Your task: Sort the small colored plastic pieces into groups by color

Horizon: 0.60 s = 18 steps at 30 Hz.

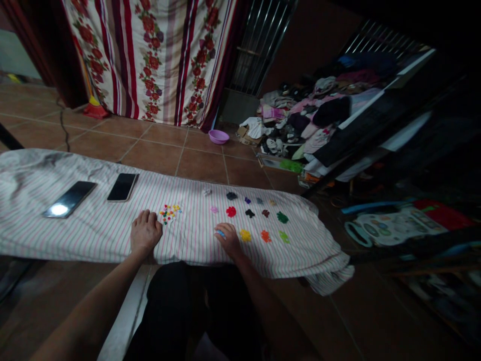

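Observation:
My left hand [146,231] rests on the striped cloth [195,228], just left of a loose scatter of small mixed-colour pieces [170,213]; whether it holds anything is hidden. My right hand [227,238] is lowered to the cloth with its fingers bent, and light blue pieces [221,233] show at its fingertips. Right of it lie yellow [245,235], orange [266,235] and light green piles [284,236]. Behind are pink [214,209], red [230,211], black [250,213], brown [265,213] and dark green piles [282,217]. White, grey, purple and beige ones form the back row.
Two phones [122,187] [70,199] lie at the left of the cloth. On the tiled floor behind stand a purple basin [218,136] and a large heap of clothes [300,115]. A flowered curtain [150,60] hangs at the back.

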Available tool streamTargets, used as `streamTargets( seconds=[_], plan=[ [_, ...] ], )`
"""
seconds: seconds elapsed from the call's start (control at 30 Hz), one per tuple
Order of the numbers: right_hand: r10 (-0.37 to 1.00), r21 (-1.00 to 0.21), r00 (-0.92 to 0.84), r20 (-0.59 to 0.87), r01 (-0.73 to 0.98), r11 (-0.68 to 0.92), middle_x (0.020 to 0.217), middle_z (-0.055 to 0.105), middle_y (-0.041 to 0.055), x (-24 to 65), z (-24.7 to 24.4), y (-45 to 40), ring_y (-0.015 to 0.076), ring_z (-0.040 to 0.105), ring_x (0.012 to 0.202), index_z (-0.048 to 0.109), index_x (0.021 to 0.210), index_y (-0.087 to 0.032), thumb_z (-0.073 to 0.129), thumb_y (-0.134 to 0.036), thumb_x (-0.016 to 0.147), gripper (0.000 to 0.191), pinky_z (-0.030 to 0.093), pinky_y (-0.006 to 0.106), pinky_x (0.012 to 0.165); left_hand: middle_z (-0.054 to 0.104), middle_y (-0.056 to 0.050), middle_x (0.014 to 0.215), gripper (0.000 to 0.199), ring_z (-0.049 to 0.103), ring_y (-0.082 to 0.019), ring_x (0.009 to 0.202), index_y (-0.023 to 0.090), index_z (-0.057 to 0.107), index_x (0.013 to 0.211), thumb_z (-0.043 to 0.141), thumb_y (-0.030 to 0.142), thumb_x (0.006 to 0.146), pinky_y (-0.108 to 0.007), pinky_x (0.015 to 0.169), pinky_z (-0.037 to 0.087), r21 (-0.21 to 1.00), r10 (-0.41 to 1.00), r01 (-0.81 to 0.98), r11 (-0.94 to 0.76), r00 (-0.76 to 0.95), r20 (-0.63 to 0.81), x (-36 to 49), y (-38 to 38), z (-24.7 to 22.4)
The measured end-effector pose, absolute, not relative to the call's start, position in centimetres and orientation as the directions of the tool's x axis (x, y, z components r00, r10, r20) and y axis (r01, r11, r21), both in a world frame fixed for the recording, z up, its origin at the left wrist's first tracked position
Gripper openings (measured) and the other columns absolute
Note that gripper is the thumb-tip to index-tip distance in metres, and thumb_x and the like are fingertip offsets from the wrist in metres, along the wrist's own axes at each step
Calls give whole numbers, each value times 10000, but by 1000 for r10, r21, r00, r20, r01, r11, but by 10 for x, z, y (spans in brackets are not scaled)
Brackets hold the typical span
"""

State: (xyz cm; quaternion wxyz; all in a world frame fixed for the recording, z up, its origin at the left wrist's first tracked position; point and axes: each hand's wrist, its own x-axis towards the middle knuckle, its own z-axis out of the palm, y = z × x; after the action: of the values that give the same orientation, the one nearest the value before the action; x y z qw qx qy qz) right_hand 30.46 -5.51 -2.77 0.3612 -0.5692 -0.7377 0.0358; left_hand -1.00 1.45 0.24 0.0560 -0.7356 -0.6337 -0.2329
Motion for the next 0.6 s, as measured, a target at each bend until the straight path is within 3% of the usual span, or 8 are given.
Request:
streamTargets(
  seconds=[0.23, 0.6],
  plan=[
    [879, -469, -78, 471, 822, 324, 856, 628, 46, 300, -25, -55, 195, 544, 886, 631, 826, -199, 502, -203, 882, 141, 441, 364, 840, 555, -169, 1238, 323, 471, -307, 1197, 137, 594, 1080, 389, 261, 864, -444, 945, 388, 207, 901, 959, -194, 91, 423, -10, 15, 0],
    [878, -470, -160, 451, 794, 386, 853, 630, 53, 298, -28, -49, 192, 552, 887, 629, 835, -193, 474, -188, 900, 169, 447, 362, 842, 557, -162, 1240, 305, 476, -298, 1196, 139, 593, 1059, 388, 259, 868, -432, 951, 384, 184, 903, 964, -190, 98, 419, -11, 16, 0]
  ],
)
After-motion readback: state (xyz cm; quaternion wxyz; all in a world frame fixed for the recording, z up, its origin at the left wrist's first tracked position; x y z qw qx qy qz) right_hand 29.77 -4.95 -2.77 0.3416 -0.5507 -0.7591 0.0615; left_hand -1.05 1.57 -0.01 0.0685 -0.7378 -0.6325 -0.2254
